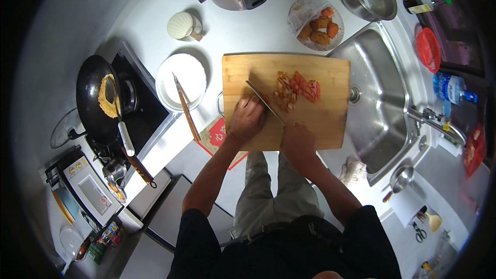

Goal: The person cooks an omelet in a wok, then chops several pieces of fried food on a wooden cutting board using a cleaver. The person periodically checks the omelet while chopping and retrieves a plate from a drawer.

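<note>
We identify the white countertop [227,33] as the carrying surface. Directly on it, we find a wooden cutting board [323,129], a white bowl [191,71], a patterned plate [311,46], a steel bowl [383,8], a ribbed cream container [180,25] and a lidded cooker [232,1].

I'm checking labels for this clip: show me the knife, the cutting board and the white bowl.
Knife [265,102]: head view, middle of blade.
Cutting board [328,120]: head view, bare right part.
White bowl [203,81]: head view, right rim.
</note>
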Available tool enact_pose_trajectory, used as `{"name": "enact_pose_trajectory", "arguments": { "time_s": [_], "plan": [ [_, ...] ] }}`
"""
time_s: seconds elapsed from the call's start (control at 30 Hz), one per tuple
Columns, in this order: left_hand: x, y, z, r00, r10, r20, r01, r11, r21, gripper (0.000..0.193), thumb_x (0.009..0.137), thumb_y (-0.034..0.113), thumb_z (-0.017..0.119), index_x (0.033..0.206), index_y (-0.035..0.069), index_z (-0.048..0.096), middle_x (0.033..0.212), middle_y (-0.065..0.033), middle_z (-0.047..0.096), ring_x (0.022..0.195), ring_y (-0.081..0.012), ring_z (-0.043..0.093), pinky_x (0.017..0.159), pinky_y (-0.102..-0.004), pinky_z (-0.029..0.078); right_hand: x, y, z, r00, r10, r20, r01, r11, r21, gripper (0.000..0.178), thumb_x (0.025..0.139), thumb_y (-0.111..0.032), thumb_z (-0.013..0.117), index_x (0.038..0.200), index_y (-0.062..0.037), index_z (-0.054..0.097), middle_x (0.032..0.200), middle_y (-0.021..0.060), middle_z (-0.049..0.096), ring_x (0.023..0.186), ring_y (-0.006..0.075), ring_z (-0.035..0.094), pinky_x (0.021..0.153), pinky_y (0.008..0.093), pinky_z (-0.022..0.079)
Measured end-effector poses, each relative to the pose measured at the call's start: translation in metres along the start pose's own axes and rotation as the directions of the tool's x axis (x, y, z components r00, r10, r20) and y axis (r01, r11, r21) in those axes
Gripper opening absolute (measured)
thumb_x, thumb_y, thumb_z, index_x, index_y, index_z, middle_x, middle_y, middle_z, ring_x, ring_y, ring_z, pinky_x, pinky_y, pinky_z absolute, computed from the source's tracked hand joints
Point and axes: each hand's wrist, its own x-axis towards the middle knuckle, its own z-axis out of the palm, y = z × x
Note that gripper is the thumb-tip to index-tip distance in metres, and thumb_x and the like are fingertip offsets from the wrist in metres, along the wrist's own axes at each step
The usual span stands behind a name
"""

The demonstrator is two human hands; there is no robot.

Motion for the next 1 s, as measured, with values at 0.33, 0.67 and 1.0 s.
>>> {"name": "enact_pose_trajectory", "arguments": {
  "time_s": [0.33, 0.67, 1.0],
  "plan": [
    [-0.003, -0.002, 0.000, 0.999, -0.011, -0.032, 0.011, 1.000, 0.000, 0.028, 0.078, 0.005, 0.066, 0.105, 0.002, 0.063, 0.110, -0.0162, 0.061, 0.096, -0.0361, 0.056, 0.084, -0.0445, 0.048, -0.018, 0.009, 0.002, 0.996, 0.087, -0.031, -0.084, 0.991, 0.104, 0.011, 0.086, -0.012, 0.057, 0.091, -0.0021, 0.054, 0.084, 0.0200, 0.064, 0.076, 0.0384, 0.065, 0.068, 0.0501, 0.054],
    [-0.001, -0.001, -0.002, 0.999, -0.027, -0.030, 0.025, 0.998, -0.057, 0.029, 0.077, 0.002, 0.067, 0.105, 0.001, 0.063, 0.114, -0.0164, 0.061, 0.096, -0.0370, 0.057, 0.083, -0.0446, 0.049, -0.005, -0.003, 0.003, 0.998, 0.020, -0.055, -0.017, 0.999, 0.042, 0.011, 0.084, -0.010, 0.057, 0.091, -0.0010, 0.054, 0.081, 0.0198, 0.064, 0.075, 0.0377, 0.065, 0.066, 0.0500, 0.053],
    [-0.005, -0.004, -0.008, 0.998, -0.014, -0.055, 0.011, 0.998, -0.057, 0.033, 0.074, 0.000, 0.066, 0.107, 0.001, 0.064, 0.118, -0.0172, 0.060, 0.097, -0.0376, 0.058, 0.083, -0.0446, 0.050, -0.019, 0.000, -0.001, 0.995, 0.030, -0.098, -0.023, 0.997, 0.067, 0.009, 0.085, -0.010, 0.057, 0.088, -0.0024, 0.053, 0.078, 0.0195, 0.062, 0.073, 0.0387, 0.064, 0.064, 0.0523, 0.051]
  ]
}}
